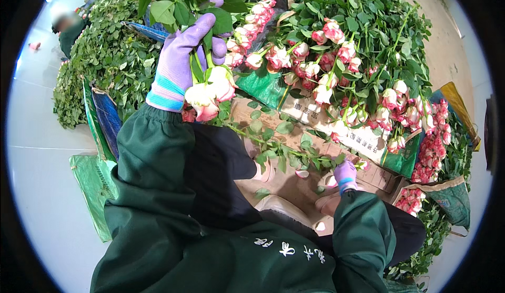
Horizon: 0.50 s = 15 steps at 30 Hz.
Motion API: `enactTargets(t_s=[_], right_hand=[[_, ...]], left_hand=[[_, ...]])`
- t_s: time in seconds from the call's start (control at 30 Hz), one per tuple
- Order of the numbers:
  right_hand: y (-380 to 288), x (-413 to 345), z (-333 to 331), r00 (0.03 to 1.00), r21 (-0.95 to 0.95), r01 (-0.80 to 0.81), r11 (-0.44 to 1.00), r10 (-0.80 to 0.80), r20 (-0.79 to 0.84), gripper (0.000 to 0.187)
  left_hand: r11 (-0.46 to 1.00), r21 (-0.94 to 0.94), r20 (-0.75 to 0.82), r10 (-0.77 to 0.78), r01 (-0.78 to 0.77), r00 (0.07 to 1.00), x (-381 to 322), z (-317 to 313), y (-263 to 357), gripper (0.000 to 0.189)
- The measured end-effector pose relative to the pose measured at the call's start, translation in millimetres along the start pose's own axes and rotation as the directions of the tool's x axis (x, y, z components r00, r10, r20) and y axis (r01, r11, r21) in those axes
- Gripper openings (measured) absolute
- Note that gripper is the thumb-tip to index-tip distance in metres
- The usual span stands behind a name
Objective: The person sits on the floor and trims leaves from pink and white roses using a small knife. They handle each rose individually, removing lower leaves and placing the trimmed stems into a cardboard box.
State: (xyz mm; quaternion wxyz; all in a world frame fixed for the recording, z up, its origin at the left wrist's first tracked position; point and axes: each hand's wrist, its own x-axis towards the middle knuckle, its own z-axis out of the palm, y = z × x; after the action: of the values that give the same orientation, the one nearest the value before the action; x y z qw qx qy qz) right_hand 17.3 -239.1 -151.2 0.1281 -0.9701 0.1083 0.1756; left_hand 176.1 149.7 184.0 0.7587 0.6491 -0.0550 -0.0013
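Note:
My left hand [189,52], in a purple glove with a blue-striped cuff, is raised at the upper left and grips the stems of several white-and-pink roses [211,92]. Their heads hang just below the fingers, and the leaves rise above them. Lower right, my right hand [345,174], gloved alike, is closed around a rose stem near its bloom [362,165]; the leafy stem [284,148] stretches leftward over the floor boards. Beyond it lies a large heap of pink-edged roses [331,80] with green foliage.
Printed woven sacks [315,111] lie under the rose heap. More bundled roses [430,151] stand at the right. A mass of leafy stems [118,44] fills the upper left beside a green sack [92,190]. Petals [320,226] dot the floor. Another person [69,29] is at the far upper left.

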Motion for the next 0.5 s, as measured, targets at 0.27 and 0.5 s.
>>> enactTargets(t_s=[0.27,0.5], right_hand=[[-41,-10,-14,0.992,-0.190,0.080,0.979,-0.096,-0.078,0.014],[-57,-17,-22,0.983,-0.191,0.114,0.975,-0.084,0.161,0.016]], left_hand=[[0.996,-0.071,-0.023,-0.058,0.056,0.998,3,1,-2,0.034],[0.997,0.040,-0.060,-0.056,0.059,0.997,-5,16,-2,0.044]])
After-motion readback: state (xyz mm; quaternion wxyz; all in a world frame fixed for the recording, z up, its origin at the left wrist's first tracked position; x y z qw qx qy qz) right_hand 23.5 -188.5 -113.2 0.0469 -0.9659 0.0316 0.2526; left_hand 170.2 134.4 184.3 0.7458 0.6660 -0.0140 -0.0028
